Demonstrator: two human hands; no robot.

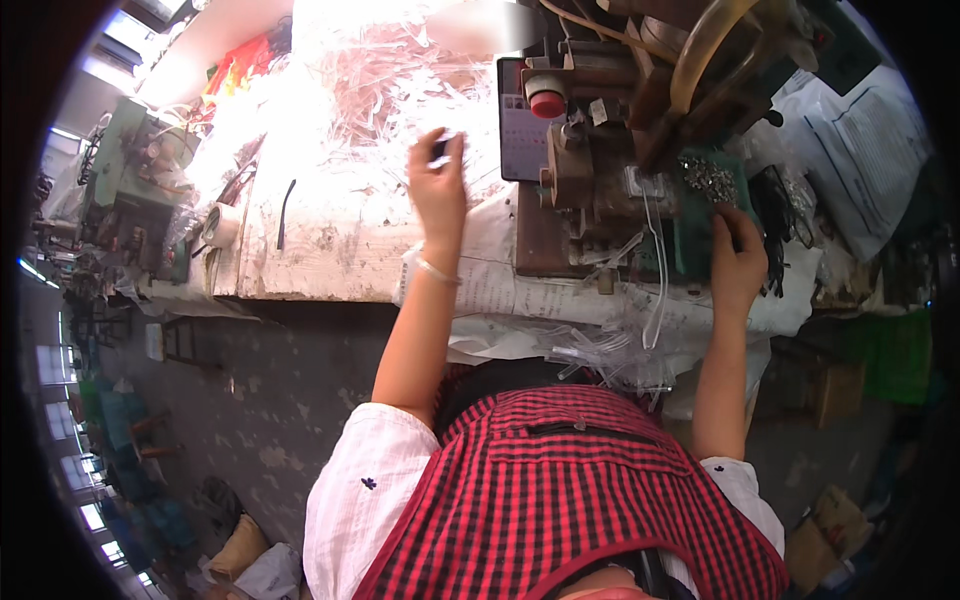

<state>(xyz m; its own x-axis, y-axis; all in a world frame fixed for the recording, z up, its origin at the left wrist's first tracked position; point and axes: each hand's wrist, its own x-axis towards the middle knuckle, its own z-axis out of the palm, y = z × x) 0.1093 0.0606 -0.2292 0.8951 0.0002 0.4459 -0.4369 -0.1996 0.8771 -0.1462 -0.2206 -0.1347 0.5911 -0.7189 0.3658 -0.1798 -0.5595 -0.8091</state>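
My left hand (437, 185) is raised over the near edge of a pile of clear plastic strips (385, 90). Its thumb and forefinger are bent, with a gap between the tips; a small dark patch shows there that I cannot make out. At the right, my right hand (738, 262) is at a green tray (695, 235) of small metal parts (708, 178). Thumb and forefinger come together there, and anything between them is too small to see. Left of this hand stands a brown bench machine (605, 165), with a long clear strip (657, 270) hanging from its front.
A phone (521, 125) leans beside the machine's red button (547, 104). A dark, thin curved piece (287, 213) and a tape roll (220, 225) lie on the wooden table (330, 265). Clear strips (610, 355) gather at my waist. Black cords (775, 220) and plastic bags (850, 170) are at the right.
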